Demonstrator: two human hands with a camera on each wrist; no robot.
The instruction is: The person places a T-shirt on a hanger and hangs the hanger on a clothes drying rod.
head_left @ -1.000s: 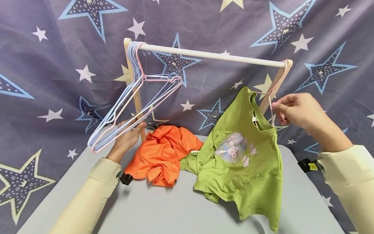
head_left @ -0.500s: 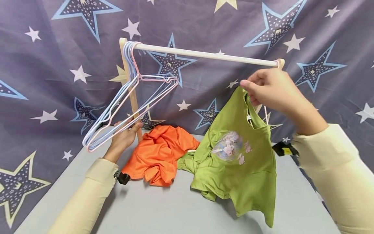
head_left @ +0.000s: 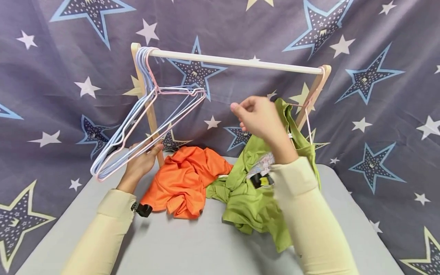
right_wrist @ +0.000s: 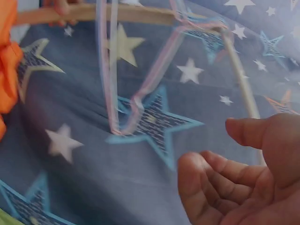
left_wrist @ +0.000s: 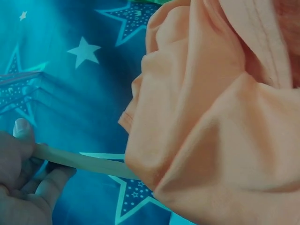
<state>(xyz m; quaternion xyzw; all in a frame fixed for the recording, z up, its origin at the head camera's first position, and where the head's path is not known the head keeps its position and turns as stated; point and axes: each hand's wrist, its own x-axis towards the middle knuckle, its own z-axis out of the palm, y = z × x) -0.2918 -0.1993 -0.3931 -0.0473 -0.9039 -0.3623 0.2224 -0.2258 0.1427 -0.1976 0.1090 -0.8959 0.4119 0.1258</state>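
My left hand (head_left: 141, 162) grips the left wooden post of a small clothes rack (head_left: 237, 61), behind the hanging hangers. In the left wrist view, thumb and fingers of the left hand (left_wrist: 28, 178) close round that post (left_wrist: 89, 161). My right hand (head_left: 259, 116) is in the air below the rail, fingers loosely bent and holding nothing. Several blue, white and pink hangers (head_left: 137, 147) hang at the rail's left end. On the right end a green top (head_left: 245, 206) hangs from a pink hanger (head_left: 307, 110); my right forearm covers part of it.
A crumpled orange garment (head_left: 187, 181) lies on the grey table (head_left: 203, 248) beside the left post. The green top's lower part rests on the table. A star-patterned cloth (head_left: 227, 23) hangs behind the rack.
My right hand has left the pink hanger at the right end and moved left, past the green top. My left hand stays on the post. The head view has shifted slightly.
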